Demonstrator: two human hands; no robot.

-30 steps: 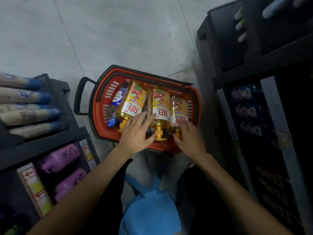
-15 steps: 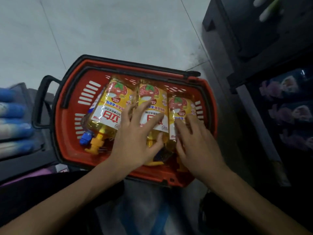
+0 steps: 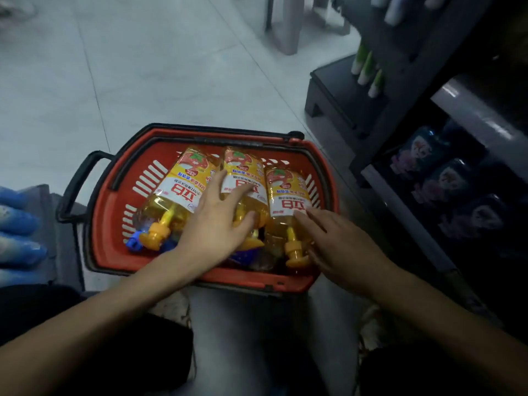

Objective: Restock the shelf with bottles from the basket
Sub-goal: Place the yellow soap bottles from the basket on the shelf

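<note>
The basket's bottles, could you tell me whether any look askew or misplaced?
No spill shows. The left yellow pump bottle lies slanted in the red basket, with a blue-capped bottle partly under it.

Bottles (image 3: pixel 287 195) in basket (image 3: pixel 114 224), shelf (image 3: pixel 445 178) right

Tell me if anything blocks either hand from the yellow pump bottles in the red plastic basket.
Nothing visible does: the left hand rests on the middle yellow pump bottle, the right hand touches the right yellow pump bottle.
</note>
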